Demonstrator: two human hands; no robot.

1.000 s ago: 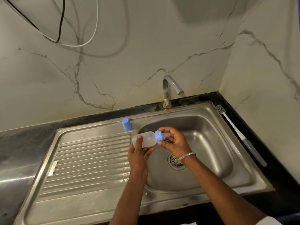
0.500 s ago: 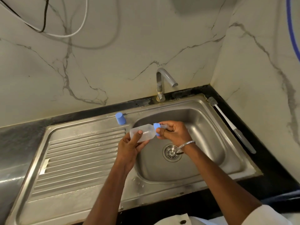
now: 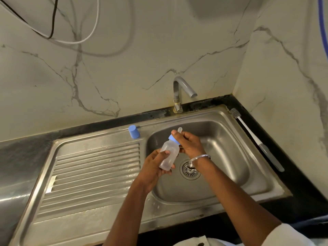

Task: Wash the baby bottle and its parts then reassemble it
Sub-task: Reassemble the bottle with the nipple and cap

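A small translucent baby bottle point(image 3: 168, 154) is held over the left part of the sink basin, tilted with its neck up and to the right. My left hand point(image 3: 152, 167) grips its body from below. My right hand point(image 3: 189, 143) is closed around the blue collar ring point(image 3: 173, 138) at the neck, with the clear nipple point(image 3: 179, 129) sticking out above my fingers. The blue cap point(image 3: 134, 131) stands apart on the sink rim, just left of the basin.
The steel sink basin point(image 3: 230, 157) has a drain point(image 3: 189, 169) at its centre and a tap point(image 3: 181, 93) behind it. A ribbed drainboard point(image 3: 92, 171) lies to the left. A bottle brush point(image 3: 255, 137) rests on the black counter at the right. Cables hang on the wall.
The bottle has swung from nearly horizontal to tilted neck-up. Both hands keep their hold on it, and the nipple now shows above my right fingers.
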